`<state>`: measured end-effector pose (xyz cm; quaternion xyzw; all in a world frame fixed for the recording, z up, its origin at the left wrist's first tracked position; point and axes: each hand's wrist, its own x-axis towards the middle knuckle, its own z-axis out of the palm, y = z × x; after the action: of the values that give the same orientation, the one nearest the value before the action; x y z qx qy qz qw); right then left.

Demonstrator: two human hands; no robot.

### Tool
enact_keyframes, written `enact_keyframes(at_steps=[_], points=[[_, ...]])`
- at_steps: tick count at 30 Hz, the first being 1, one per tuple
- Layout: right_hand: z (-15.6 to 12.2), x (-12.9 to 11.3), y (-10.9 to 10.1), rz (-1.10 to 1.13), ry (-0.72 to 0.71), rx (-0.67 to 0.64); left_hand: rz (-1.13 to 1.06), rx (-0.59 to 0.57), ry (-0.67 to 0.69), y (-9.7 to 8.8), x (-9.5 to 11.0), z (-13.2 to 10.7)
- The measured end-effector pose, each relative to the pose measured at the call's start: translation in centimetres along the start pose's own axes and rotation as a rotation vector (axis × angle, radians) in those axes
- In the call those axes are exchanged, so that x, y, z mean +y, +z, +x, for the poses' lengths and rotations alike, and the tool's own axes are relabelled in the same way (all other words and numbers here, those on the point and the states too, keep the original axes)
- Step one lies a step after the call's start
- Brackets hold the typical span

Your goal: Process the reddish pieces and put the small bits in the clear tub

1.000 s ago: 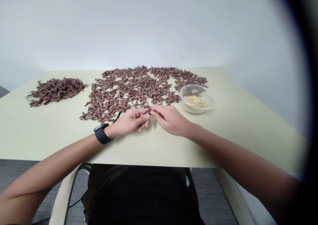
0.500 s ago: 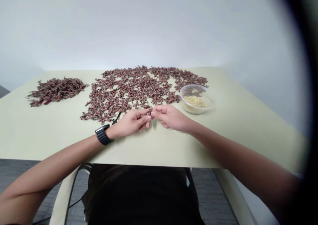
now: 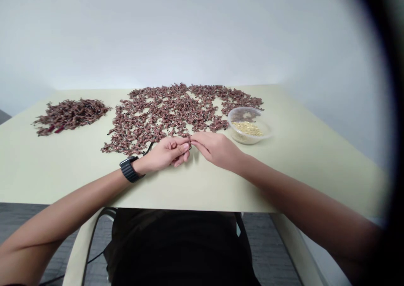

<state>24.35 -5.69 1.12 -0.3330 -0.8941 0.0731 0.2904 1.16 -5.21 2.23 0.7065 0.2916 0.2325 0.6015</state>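
My left hand (image 3: pixel 166 153), with a black watch on its wrist, and my right hand (image 3: pixel 214 148) meet fingertip to fingertip on the pale green table (image 3: pixel 47 168). Both pinch one small dark reddish piece (image 3: pixel 190 143) between them, at the near edge of a wide spread of reddish-brown dried pieces (image 3: pixel 170 111). A clear plastic bowl of yellowish seeds (image 3: pixel 248 126) stands just right of my right hand.
A separate heap of the same reddish-brown pieces (image 3: pixel 71 113) lies at the table's far left. A thin dark cord (image 3: pixel 148 149) shows by my left hand. The table's front edge runs just below my forearms, with my dark lap under it.
Both hands stay together at the same spot; the fingers have shifted slightly as they work the small piece. Nothing else moved.
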Motion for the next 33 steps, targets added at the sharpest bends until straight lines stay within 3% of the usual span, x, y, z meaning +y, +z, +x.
enact_keyframes(at_steps=[3, 9, 18, 21, 29, 31, 33], points=[[0.0, -0.3, 0.2, 0.043, 0.018, 0.016, -0.002, -0.017, 0.009, 0.0, 0.1, -0.1], [0.4, -1.5, 0.1, 0.278, 0.261, 0.050, 0.116, 0.018, 0.014, 0.4, 0.6, -0.2], [0.4, -1.8, -0.1, 0.241, 0.210, 0.036, 0.197, 0.048, 0.024, 0.7, 0.9, -0.2], [0.5, -2.1, -0.1, 0.312, 0.271, 0.040, 0.291, 0.062, 0.034, 0.8, 0.7, -0.3], [1.0, -1.8, 0.2, 1.108, 0.785, -0.143, 0.675, 0.138, 0.230, 0.5, 0.2, -0.3], [1.0, -1.7, 0.3, 0.999, 0.732, -0.125, 0.627, 0.131, 0.188, 0.5, 0.3, -0.3], [0.8, -1.8, 0.4, 0.705, 0.563, -0.042, 0.517, 0.119, 0.109, 0.6, 0.4, -0.3]])
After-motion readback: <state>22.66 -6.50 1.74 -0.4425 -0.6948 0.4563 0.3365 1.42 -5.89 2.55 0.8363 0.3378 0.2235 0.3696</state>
